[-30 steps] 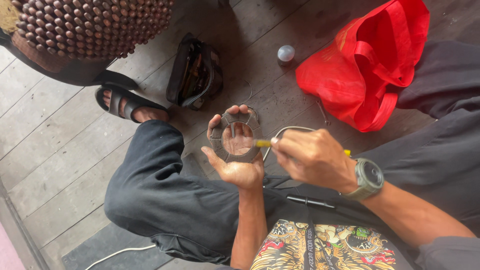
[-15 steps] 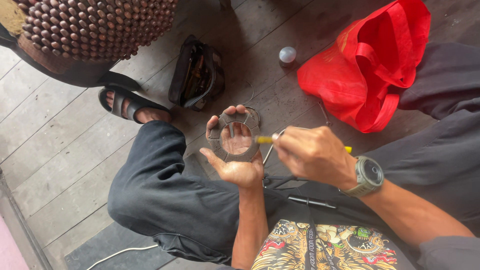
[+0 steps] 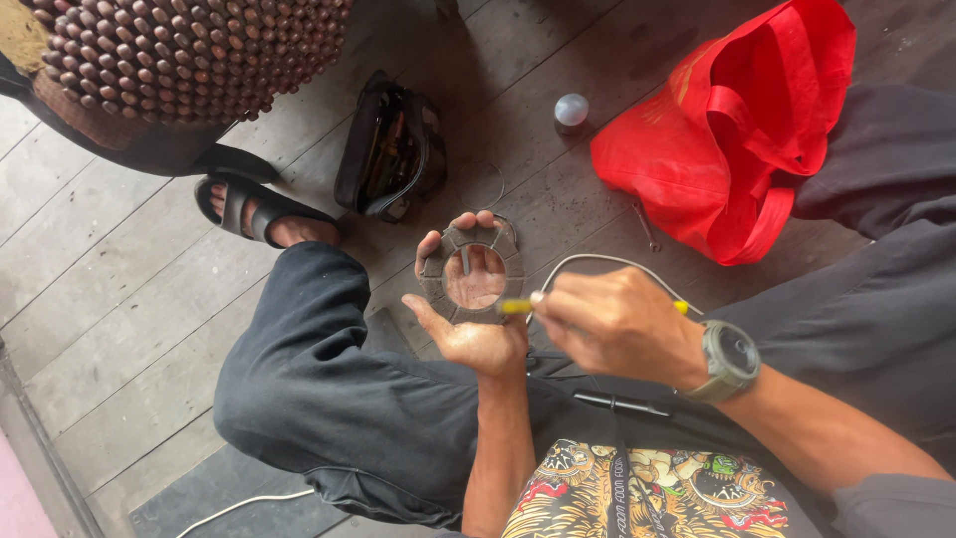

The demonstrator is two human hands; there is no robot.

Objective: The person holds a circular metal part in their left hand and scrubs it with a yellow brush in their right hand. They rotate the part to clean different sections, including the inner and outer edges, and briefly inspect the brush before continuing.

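My left hand (image 3: pixel 476 321) holds a flat grey ring-shaped part (image 3: pixel 472 271) upright over my lap, fingers curled round its rim. My right hand (image 3: pixel 615 321), with a grey watch (image 3: pixel 730 361) on the wrist, grips a thin yellow-handled tool (image 3: pixel 516 307) whose tip touches the ring's lower right edge. A grey cable (image 3: pixel 603 262) arcs from behind the right hand over its back. I sit with dark trousers (image 3: pixel 339 399) over a wooden plank floor (image 3: pixel 129 299).
An open black tool pouch (image 3: pixel 390 149) lies on the planks beyond the ring. A red cloth bag (image 3: pixel 737 130) sits at the upper right, a small round cap (image 3: pixel 571 110) beside it. A studded brown object (image 3: pixel 189 50) fills the upper left. My sandalled foot (image 3: pixel 261 217) rests nearby.
The hands, ring and tool stay nearly still. The view has shifted slightly, so the floor objects sit a little to the right.
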